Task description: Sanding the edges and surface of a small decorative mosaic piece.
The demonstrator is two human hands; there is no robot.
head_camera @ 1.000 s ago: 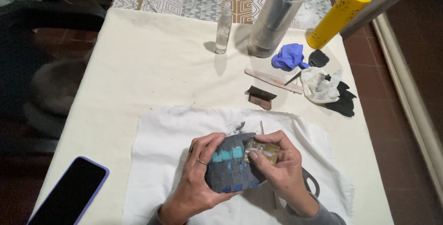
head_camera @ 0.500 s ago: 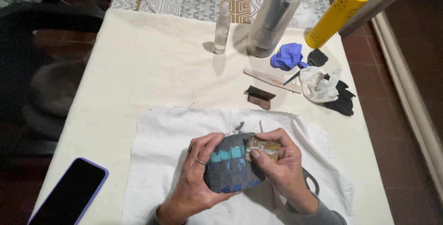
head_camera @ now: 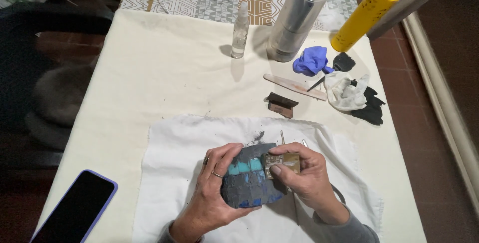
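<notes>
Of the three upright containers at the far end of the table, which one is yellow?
The yellow cylinder at the far right, leaning by the blue glove. The big tube beside it is grey, and the small spray bottle is clear.

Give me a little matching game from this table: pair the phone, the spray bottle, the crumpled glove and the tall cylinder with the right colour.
Things:
1. phone
2. spray bottle
3. crumpled glove
4. tall cylinder

Colours:
A. yellow
B. blue
C. clear
D. black screen with a purple edge

Pairs: 1-D, 2-C, 3-B, 4-A.
</notes>
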